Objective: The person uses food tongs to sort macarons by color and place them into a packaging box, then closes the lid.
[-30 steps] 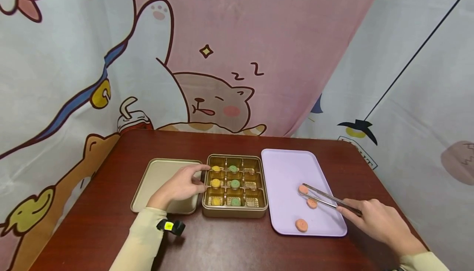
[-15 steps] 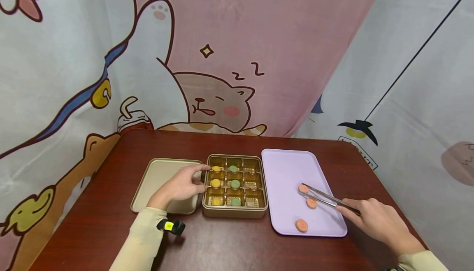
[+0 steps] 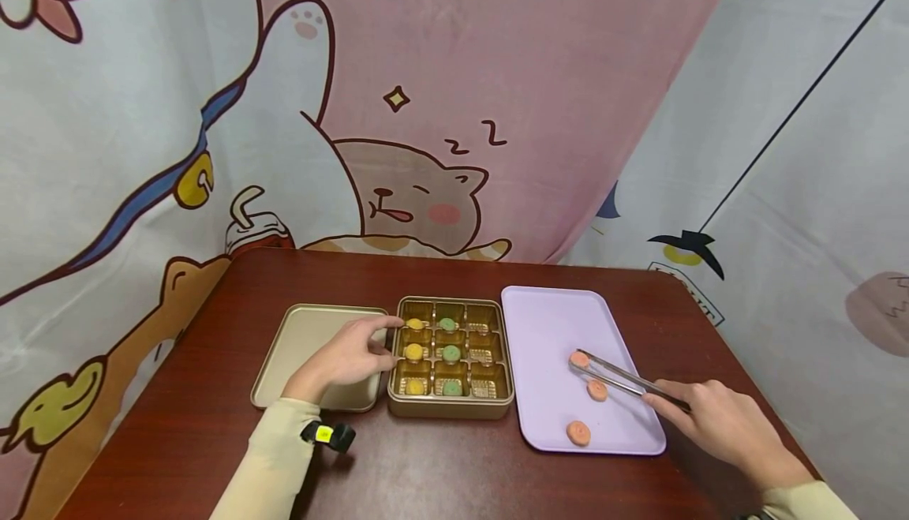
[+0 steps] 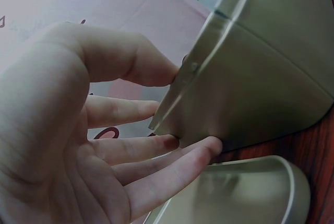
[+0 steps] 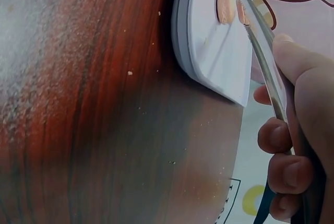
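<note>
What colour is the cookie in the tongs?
Pinkish orange cookie, clearest in the head view, pinched by the tongs.

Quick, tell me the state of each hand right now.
Left hand: open, fingers resting against the side of the gold box.
Right hand: holding metal tongs, whose tips grip a pink cookie over the purple tray.

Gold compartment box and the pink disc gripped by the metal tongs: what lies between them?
In the head view, only bare lilac tray separates the gold compartment box from the tong-held pink disc.
</note>
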The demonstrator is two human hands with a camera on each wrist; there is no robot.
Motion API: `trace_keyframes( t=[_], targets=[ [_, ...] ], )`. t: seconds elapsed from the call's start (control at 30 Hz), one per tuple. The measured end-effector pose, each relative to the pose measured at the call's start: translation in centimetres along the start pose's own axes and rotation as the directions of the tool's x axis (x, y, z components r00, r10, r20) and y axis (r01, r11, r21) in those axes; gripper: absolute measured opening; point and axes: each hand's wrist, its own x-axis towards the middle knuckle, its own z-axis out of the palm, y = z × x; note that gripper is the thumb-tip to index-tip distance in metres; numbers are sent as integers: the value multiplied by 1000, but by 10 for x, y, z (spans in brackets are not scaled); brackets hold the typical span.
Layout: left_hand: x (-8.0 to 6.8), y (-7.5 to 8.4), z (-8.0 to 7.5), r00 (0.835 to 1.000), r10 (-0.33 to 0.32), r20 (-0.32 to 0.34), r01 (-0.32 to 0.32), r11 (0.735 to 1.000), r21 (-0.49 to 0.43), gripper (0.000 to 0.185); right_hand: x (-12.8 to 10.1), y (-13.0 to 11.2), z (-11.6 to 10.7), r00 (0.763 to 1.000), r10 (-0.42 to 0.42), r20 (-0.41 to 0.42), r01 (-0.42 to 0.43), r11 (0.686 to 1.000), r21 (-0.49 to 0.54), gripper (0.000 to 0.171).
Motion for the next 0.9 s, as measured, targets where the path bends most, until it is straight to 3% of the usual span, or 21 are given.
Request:
trace_keyframes(
  t=[0.47, 0.9],
  targets=[
    [0, -1, 0, 1000, -7, 0, 7, 1000, 2, 64, 12, -27, -6, 998, -23, -59, 25, 999, 39, 41],
    [1, -2, 0, 1000, 2, 3, -2, 1000, 17, 64, 18, -62, -12, 976, -141, -165, 158, 983, 97, 30]
  ],
)
